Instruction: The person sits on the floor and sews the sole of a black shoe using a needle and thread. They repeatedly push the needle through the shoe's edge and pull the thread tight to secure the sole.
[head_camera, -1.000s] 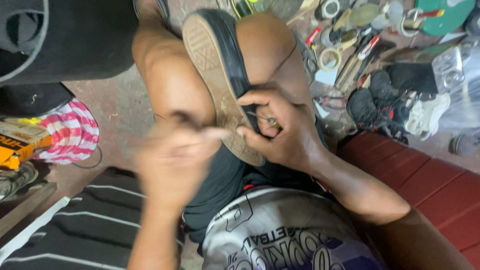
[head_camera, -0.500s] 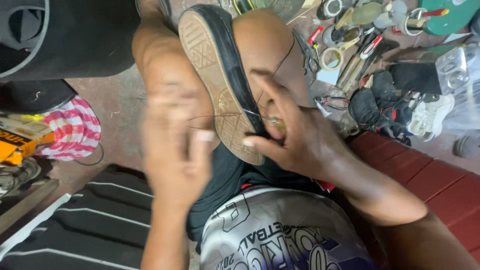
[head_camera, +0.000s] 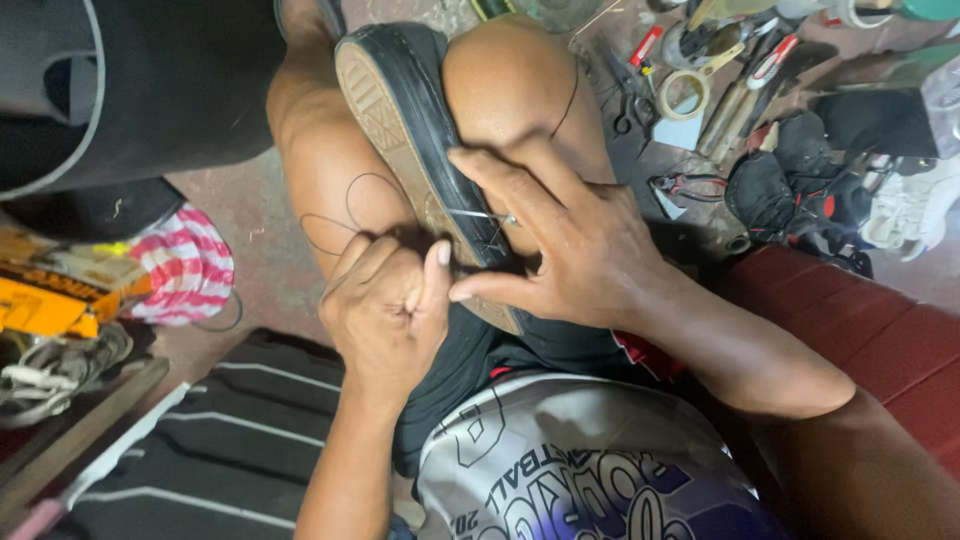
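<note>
A black shoe (head_camera: 425, 95) with a tan sole (head_camera: 375, 110) is wedged sole-up between my bare knees. My left hand (head_camera: 385, 305) is a closed fist against the sole's near end, gripping dark thread (head_camera: 350, 195) that loops over my left thigh. My right hand (head_camera: 565, 250) grips the shoe's upper from the right, fingers spread over it and thumb below. A thin metal needle (head_camera: 480, 215) sticks out of the sole's edge under my right fingers.
Tools lie on the floor at top right: a tape roll (head_camera: 685, 95), scissors (head_camera: 625, 110), pliers (head_camera: 680, 187). Black shoes (head_camera: 790, 190) and a white sneaker (head_camera: 915, 210) lie beside a red bench (head_camera: 880, 330). A pink striped cloth (head_camera: 185, 265) is at left.
My left hand, which rose blurred beside the shoe pulling thread, has come down and closed into a fist at the sole. My right hand has spread its fingers over the shoe.
</note>
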